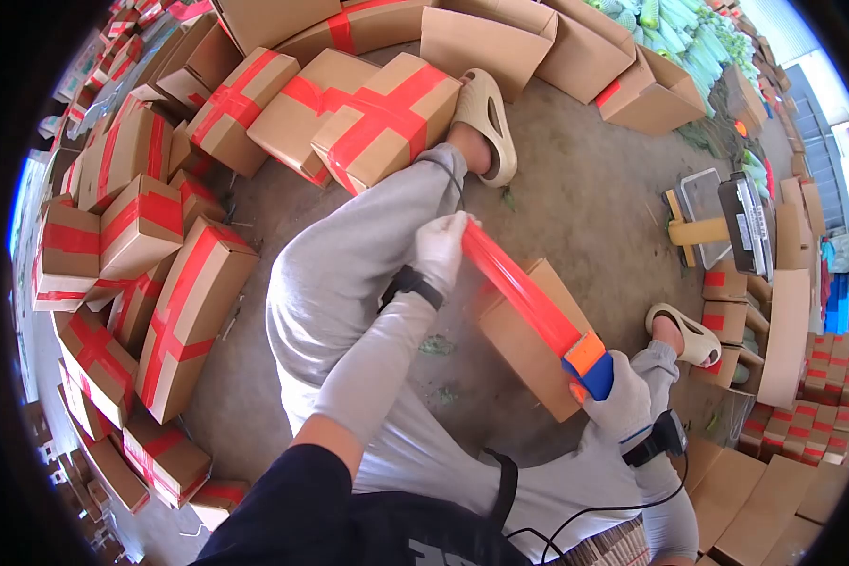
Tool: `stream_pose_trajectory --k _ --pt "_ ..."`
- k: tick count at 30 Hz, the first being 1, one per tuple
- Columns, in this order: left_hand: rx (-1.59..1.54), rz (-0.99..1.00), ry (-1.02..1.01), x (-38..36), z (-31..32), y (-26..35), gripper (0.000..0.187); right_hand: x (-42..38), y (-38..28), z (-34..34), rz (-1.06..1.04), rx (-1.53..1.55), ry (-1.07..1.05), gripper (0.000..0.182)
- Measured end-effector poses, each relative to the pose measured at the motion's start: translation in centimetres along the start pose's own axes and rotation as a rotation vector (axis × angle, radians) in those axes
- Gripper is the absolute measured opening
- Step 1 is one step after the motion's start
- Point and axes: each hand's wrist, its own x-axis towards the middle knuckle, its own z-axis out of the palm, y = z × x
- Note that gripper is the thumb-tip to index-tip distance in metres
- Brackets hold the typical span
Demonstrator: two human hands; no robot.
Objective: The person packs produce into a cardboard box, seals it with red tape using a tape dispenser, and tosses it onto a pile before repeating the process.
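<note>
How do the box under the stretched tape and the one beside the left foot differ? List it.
The box under the stretched tape shows plain cardboard; the carton beside the left foot has crossed red bands. The first lies between the legs, the second outside them. Both are brown.

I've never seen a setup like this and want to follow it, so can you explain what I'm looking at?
There's no robot here. A person wears a camera on their head, and this one picture looks forward and down, with curved, dark edges. You see their own legs and two gloved hands. The left hand holds the loose end of some red tape. The right hand holds the tape dispenser, so the strip stretches between them, above a cardboard box on the floor. To the left are stacked boxes with red tape on them. To the right stands what looks like a scale.
</note>
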Motion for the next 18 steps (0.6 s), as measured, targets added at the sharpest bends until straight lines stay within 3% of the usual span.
stream_pose_trajectory --k 1,2,4,5,7,10,13,15,17,18 --pt "0.138 0.075 0.008 0.9 0.1 -2.0 0.027 0.1 0.2 0.2 0.002 -0.023 -0.013 0.061" --pt "0.397 0.013 -0.049 1.6 -1.6 -5.3 0.026 0.0 0.3 0.4 -0.006 -0.025 0.005 0.060" --pt "0.847 0.149 -0.316 1.2 -4.9 -12.5 0.034 0.9 0.4 0.5 -0.041 -0.028 0.047 0.058" --pt "0.954 0.075 -0.298 -0.9 -4.0 -13.4 0.035 1.2 0.5 0.6 -0.060 -0.008 0.077 0.057" --pt "0.839 -0.133 -0.367 -1.7 -2.8 -9.8 0.040 0.7 0.4 1.1 -0.079 0.043 0.135 0.055" --pt "1.237 -0.086 -0.300 -0.3 -3.6 -9.8 0.050 0.6 0.6 1.4 -0.063 0.074 0.156 0.052" --pt "1.386 -0.017 -0.222 -2.7 0.6 -2.3 0.061 0.1 0.7 0.6 -0.055 0.102 0.136 0.052" --pt "1.039 0.072 -0.361 -4.1 4.5 -0.2 0.065 0.1 1.1 0.6 -0.019 0.064 0.110 0.052" --pt "1.464 0.760 -0.625 -8.0 8.1 0.4 0.068 0.2 1.3 0.5 -0.089 0.099 0.145 0.050" --pt "1.628 0.851 -0.600 -9.2 8.8 -0.1 0.068 0.5 1.2 0.4 -0.050 0.068 0.089 0.046"
